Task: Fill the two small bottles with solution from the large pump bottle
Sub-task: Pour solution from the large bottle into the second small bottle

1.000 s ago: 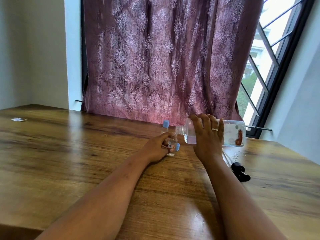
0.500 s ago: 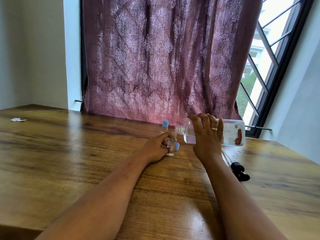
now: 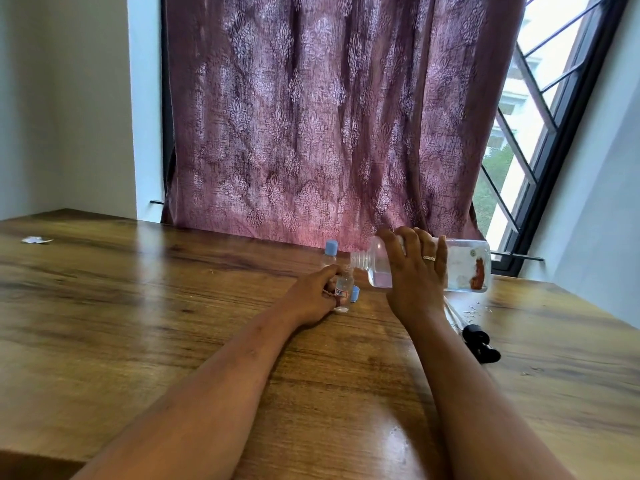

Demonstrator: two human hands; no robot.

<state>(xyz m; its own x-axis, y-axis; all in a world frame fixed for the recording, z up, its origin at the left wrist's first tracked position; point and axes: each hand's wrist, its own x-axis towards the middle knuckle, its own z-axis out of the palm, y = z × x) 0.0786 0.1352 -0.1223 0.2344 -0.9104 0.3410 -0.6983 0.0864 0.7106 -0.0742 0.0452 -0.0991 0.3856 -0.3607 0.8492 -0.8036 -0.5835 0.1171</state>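
My right hand [image 3: 414, 271] grips the large clear bottle [image 3: 464, 268], held on its side above the wooden table [image 3: 138, 323] with its open threaded neck pointing left. A little liquid lies along its lower side. Just under that neck stands an uncapped small clear bottle [image 3: 343, 287] with a red-and-white label, and my left hand [image 3: 313, 296] holds it upright on the table. Its blue cap [image 3: 355, 294] lies beside it. A second small bottle [image 3: 329, 254] with a blue cap on stands just behind.
The black pump head with its clear tube [image 3: 479, 344] lies on the table right of my right arm. A scrap of paper [image 3: 36, 240] lies at the far left. A maroon curtain [image 3: 329, 116] hangs behind the table; a barred window [image 3: 540, 133] is at the right.
The large bottle has shifted very slightly; both hands keep their hold and the small bottle stays in place.
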